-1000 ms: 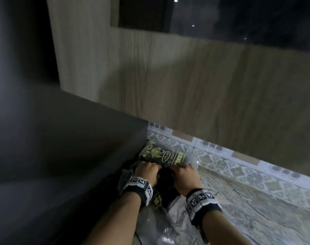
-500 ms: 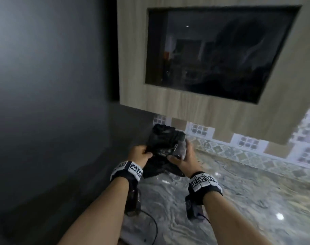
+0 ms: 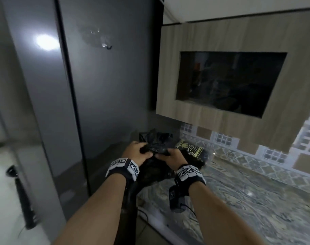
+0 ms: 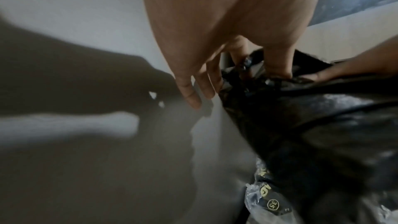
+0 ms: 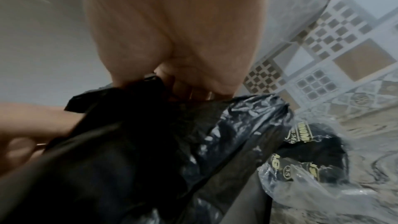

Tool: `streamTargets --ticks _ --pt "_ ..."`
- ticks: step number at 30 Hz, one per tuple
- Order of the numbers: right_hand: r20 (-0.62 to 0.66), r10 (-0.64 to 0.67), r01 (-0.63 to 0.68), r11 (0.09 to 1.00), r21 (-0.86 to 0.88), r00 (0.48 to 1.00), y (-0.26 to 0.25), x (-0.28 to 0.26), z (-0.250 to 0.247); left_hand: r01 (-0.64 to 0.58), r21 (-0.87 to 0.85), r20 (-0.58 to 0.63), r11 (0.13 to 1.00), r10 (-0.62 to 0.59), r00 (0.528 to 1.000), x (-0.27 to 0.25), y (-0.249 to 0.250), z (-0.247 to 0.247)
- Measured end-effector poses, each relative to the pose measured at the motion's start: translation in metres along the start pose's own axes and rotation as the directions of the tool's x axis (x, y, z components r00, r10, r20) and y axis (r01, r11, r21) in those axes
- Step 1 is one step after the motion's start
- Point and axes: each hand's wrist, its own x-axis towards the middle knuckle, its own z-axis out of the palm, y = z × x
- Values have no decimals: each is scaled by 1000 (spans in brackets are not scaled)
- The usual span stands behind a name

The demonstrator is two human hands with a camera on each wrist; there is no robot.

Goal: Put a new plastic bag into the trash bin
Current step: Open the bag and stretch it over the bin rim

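Note:
A crumpled black plastic bag (image 3: 155,144) hangs between both hands above the marbled counter (image 3: 247,197). My left hand (image 3: 139,152) grips its top edge on the left, thumb and forefinger pinching the plastic, as the left wrist view shows on the bag (image 4: 301,117). My right hand (image 3: 170,155) grips the same edge on the right; the bag (image 5: 150,142) drapes down below its fingers. The clear pack of black bags with gold print (image 3: 194,153) lies on the counter behind the right hand, also seen as the pack (image 5: 305,159). No trash bin is in view.
A tall grey refrigerator (image 3: 101,85) stands close on the left. A wooden wall cabinet with a dark glass pane (image 3: 228,82) hangs above the counter. Patterned tiles (image 3: 274,152) line the back wall. A dark door handle (image 3: 23,197) shows at far left.
Both hands have pulled a black bag out of the pack and lifted it off the counter. My view has swung upward and back, so the cabinet and refrigerator now show.

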Motion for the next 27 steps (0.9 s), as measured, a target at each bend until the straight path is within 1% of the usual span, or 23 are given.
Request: streamTargets --ticks 1,3,4,6,7,8,9,10,11,12,13,15,16,17,18,19,20,21,22,23,25,26,27 --pt "54 -1 -1 999 52 999 -8 -1 1 -24 42 -26 999 25 999 -2 1 -3" --pt "141 59 -85 979 183 988 -18 -4 0 -31 78 -71 996 37 997 -6 3 -7" --pt "158 105 -143 957 253 982 -19 -3 -2 -14 98 -73 995 22 997 -9 4 -9" --pt "145 181 -220 917 334 973 -22 -4 -9 75 120 -28 990 -73 997 -17 3 -14" --pt "126 201 -230 928 294 971 -19 -1 -11 120 100 -5 988 -120 993 -20 1 -16" --pt "103 204 -220 958 183 973 -16 2 -12 158 60 18 986 -159 987 -24 1 -18" --pt "123 172 -176 984 19 977 -14 2 -13 187 11 50 982 -187 981 -27 0 -19" --pt "158 168 -153 982 -107 973 -10 4 -10 216 -51 91 975 -211 973 -31 3 -21" --pt "191 164 -132 976 -172 968 -12 -1 -8 257 -141 136 956 -238 962 -32 5 -21" --pt "191 150 -114 975 -190 970 -11 -3 -4 308 -252 179 918 -268 947 -33 9 -21" --pt "206 112 -60 968 -243 972 -9 -4 -1 365 -379 224 850 -299 928 -35 13 -20" --pt "228 19 49 956 -289 974 -9 -9 6 493 -556 323 669 -373 870 -41 20 -17" --pt "223 10 55 957 -283 975 -7 -10 9 524 -589 361 615 -380 851 -42 21 -16" --pt "209 -10 76 947 -312 978 -3 -9 12 529 -583 383 616 -366 848 -42 19 -16" --pt "188 -15 74 948 -309 982 -2 -8 13 517 -529 389 673 -349 852 -43 17 -16" --pt "183 -21 78 948 -310 983 -2 -8 14 478 -429 370 766 -334 867 -43 15 -16" --pt "191 -24 80 952 -295 981 -5 -9 14 418 -295 329 859 -319 889 -45 13 -17" --pt "206 -16 73 960 -272 979 -7 -8 14 359 -142 270 922 -313 911 -46 9 -18" --pt "221 3 52 969 -242 975 -9 -7 14 326 -8 205 945 -317 926 -47 6 -20" --pt "234 17 38 973 -226 972 -10 -5 12 321 65 133 945 -327 936 -49 4 -24" --pt "237 44 16 969 -247 971 -9 0 7 354 152 8 923 -360 933 -53 -1 -36" --pt "221 53 9 962 -273 974 -7 2 4 371 181 -10 911 -375 927 -57 -4 -42" --pt "195 53 7 956 -294 979 -5 4 1 379 179 2 908 -386 923 -58 -6 -47"
